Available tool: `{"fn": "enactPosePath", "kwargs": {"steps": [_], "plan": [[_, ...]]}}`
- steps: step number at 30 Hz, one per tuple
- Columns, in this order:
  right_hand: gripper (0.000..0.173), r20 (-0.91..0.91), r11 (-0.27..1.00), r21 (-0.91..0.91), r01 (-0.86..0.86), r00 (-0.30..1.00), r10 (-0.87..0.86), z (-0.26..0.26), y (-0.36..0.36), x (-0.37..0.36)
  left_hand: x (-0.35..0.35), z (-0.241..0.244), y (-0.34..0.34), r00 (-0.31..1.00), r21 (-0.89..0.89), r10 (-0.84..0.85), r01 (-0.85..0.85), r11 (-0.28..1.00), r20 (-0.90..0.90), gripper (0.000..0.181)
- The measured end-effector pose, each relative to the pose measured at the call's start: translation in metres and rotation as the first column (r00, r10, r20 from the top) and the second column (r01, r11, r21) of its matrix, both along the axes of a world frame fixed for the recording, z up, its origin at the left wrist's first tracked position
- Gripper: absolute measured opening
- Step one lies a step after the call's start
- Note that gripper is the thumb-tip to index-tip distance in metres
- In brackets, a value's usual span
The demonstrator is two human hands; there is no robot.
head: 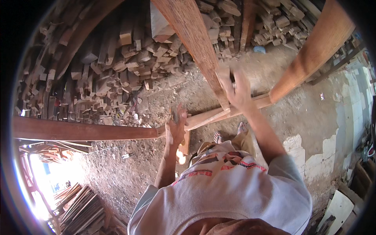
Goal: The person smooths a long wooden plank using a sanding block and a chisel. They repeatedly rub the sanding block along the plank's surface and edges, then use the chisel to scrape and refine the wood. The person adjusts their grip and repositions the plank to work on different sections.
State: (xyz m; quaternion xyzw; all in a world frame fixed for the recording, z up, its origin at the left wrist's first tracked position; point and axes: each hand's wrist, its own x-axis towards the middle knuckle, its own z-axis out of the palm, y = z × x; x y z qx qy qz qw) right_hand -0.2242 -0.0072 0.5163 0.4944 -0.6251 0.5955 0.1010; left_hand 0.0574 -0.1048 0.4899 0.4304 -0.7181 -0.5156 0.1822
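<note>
A wooden frame of several boards stands before me. Its crosspiece (pixel 205 117) runs from lower left to upper right, with a strip of wood lying along it. A broad middle board (pixel 195 41) and a right board (pixel 315 48) rise away from the crosspiece; a left board (pixel 85 131) reaches to the left rim. My right hand (pixel 236 89), blurred, is at the lower end of the middle board, with what looks like a small wood block at its fingertips. My left hand (pixel 176 123) is at the left part of the crosspiece, holding a small object I cannot make out.
Large piles of wood offcuts (pixel 158 58) lie beyond the frame. Stacked planks (pixel 83 210) are at the lower left, near a bright opening. A socket on a cable (pixel 125 156) rests on the dirt floor. Broken white tiles (pixel 326 152) cover floor at the right.
</note>
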Motion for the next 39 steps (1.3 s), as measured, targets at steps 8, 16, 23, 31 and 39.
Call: {"fn": "enactPosePath", "kwargs": {"steps": [8, 16, 23, 31, 39], "plan": [[0.033, -0.026, 0.996, 0.058, 0.069, 0.997, -0.067, -0.010, 0.015, 0.023, -0.016, 0.011, 0.003, 0.991, 0.008, -0.116, 0.116, 0.993, 0.065, 0.055], [0.053, -0.222, 0.962, -0.055, 0.268, 0.936, -0.274, -0.001, -0.001, 0.035, 0.021, -0.005, 0.013, 0.995, 0.006, -0.092, 0.092, 0.996, 0.037, 0.048], [0.040, -0.429, 0.835, -0.484, 0.261, 0.761, -0.486, 0.160, -0.062, 0.010, 0.080, -0.048, 0.028, 0.986, 0.126, 0.098, -0.115, 0.985, 0.134, 0.050], [0.027, -0.165, 0.967, -0.092, 0.238, 0.954, -0.251, -0.005, -0.030, 0.053, 0.102, -0.058, 0.009, 0.983, 0.196, 0.112, -0.139, 0.971, 0.144, 0.051], [0.025, -0.373, 0.841, -0.404, 0.359, 0.775, -0.510, 0.197, -0.069, 0.017, 0.089, -0.069, -0.022, 0.993, 0.026, -0.062, 0.060, 0.998, 0.101, 0.049]]}}
